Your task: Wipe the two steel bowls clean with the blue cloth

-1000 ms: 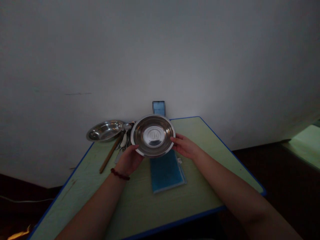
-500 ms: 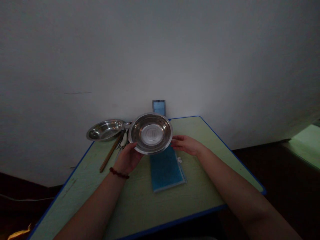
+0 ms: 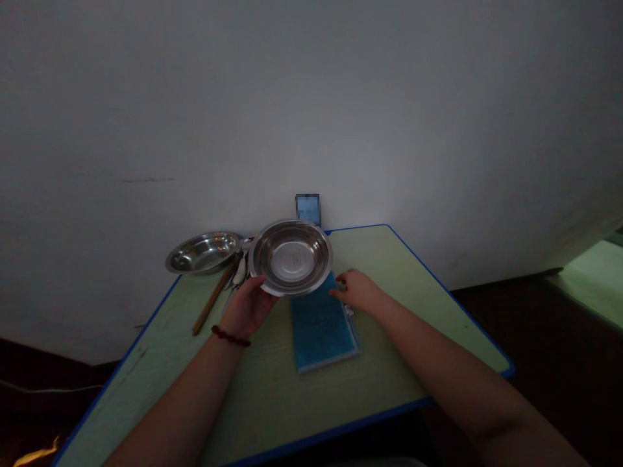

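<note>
My left hand [image 3: 248, 306] grips the near left rim of a shiny steel bowl [image 3: 291, 257] and holds it up, tilted toward me, above the pale green table [image 3: 272, 389]. A red bead bracelet sits on that wrist. My right hand [image 3: 357, 291] is off the bowl and rests low at the right edge of a folded blue cloth [image 3: 321, 327], fingers curled at the cloth's top corner. The cloth lies flat under the raised bowl.
A second steel bowl [image 3: 203, 252] stands at the table's far left corner. Beside it lie metal spoons [image 3: 239, 272] and wooden chopsticks [image 3: 211, 301]. A small blue screen [image 3: 307, 208] leans against the white wall. The table has a blue edge; dark floor lies to the right.
My right hand let go of the bowl's right rim and dropped onto the blue cloth. The bowl shifted slightly left and away, now carried by my left hand alone.
</note>
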A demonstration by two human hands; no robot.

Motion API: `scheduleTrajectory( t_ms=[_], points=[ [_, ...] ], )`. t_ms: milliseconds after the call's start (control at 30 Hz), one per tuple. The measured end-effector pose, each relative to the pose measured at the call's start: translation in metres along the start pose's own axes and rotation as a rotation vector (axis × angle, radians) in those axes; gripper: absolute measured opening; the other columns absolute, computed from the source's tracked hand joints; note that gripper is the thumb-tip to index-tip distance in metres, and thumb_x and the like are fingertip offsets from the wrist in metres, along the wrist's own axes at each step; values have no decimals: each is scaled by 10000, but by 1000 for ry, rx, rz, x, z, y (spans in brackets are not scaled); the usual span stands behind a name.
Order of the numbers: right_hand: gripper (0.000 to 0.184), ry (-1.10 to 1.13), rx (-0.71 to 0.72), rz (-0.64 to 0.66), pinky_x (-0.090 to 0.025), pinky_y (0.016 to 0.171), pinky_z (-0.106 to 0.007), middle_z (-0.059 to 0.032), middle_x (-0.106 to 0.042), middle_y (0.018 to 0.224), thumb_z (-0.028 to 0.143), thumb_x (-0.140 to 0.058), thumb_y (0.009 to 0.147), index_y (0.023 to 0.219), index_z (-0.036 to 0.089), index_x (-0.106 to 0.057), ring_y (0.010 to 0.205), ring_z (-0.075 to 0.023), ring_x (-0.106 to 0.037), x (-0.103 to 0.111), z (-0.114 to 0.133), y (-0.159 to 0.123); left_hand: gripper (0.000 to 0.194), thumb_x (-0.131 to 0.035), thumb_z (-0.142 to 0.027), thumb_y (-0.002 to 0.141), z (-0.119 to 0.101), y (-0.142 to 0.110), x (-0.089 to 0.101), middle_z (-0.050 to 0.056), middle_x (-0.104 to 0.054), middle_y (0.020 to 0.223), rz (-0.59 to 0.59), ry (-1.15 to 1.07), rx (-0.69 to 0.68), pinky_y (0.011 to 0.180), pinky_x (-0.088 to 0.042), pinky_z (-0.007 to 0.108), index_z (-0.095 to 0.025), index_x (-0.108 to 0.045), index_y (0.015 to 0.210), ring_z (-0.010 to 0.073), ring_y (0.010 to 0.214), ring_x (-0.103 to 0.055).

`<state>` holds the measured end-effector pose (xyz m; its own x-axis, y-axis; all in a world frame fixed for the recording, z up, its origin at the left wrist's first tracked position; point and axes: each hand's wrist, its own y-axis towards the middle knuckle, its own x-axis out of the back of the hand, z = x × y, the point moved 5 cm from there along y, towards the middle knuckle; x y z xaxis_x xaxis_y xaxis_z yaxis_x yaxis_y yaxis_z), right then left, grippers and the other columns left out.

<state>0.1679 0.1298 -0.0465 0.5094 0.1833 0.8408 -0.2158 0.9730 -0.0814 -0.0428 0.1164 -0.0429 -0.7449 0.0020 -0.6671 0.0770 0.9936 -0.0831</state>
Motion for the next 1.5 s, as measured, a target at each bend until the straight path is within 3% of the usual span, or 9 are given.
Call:
scheduleTrajectory(
  t_ms=[200, 433, 633, 800, 967, 1200, 1333, 1500],
  points=[
    [420, -187, 11, 14, -426, 800, -345, -212, -636, 982, 435, -611, 746, 955, 76, -676, 923, -302, -598, 2, 6, -7, 388, -450, -59, 777, -1, -1, -2, 11, -728, 777, -14, 2, 12, 715, -555, 278, -206, -592, 1108, 174, 780, -678],
    [443, -260, -10, 44, -443, 723, -312, -184, -651, 955, 511, -601, 729, 903, 114, -695, 846, -261, -617, -1, 5, -9, 377, -429, -40, 777, -2, -1, -3, 27, -730, 767, 1, -29, 11, 652, -569, 259, -183, -604, 1078, 156, 690, -682],
    [406, -289, -1, 85, -442, 642, -309, -158, -673, 805, 534, -625, 688, 744, 140, -705, 783, -268, -625, -4, 6, -10, 328, -479, -58, 756, -2, -1, -2, 22, -730, 800, -7, -13, -10, 767, -554, 303, -187, -633, 1015, 177, 782, -682],
    [436, -285, 3, 106, -438, 628, -307, -139, -671, 730, 573, -649, 638, 732, 149, -701, 776, -276, -624, -6, 6, -11, 265, -510, -65, 736, -3, -1, -1, 15, -726, 761, -22, 12, -13, 783, -550, 307, -183, -654, 923, 181, 784, -681],
    [392, -275, 4, 144, -424, 592, -290, -122, -680, 725, 536, -688, 615, 729, 162, -706, 731, -256, -628, -11, 5, -9, 268, -470, -55, 752, -2, 0, 1, 16, -730, 753, -21, 1, 11, 753, -559, 298, -174, -658, 901, 163, 720, -683],
    [322, -235, 17, 180, -370, 530, -253, -80, -692, 734, 477, -683, 651, 728, 166, -701, 677, -206, -622, -17, 3, -3, 394, -424, -46, 779, -3, -1, -2, 19, -738, 814, -17, -6, 6, 740, -549, 313, -257, -632, 1041, 189, 810, -685],
    [280, -205, -1, 158, -351, 534, -245, -74, -690, 765, 419, -691, 661, 763, 158, -692, 707, -197, -615, -14, -1, 1, 395, -413, -45, 783, -2, -1, -2, 13, -733, 767, -20, -22, 27, 663, -557, 271, -243, -627, 1050, 164, 716, -686],
    [262, -134, -35, 142, -344, 530, -237, -72, -683, 772, 380, -675, 688, 799, 142, -678, 689, -181, -601, -10, -6, 4, 378, -427, -47, 783, -2, 0, -1, 13, -732, 818, 13, -19, 18, 653, -544, 220, -246, -635, 1028, 140, 746, -677]
  ],
)
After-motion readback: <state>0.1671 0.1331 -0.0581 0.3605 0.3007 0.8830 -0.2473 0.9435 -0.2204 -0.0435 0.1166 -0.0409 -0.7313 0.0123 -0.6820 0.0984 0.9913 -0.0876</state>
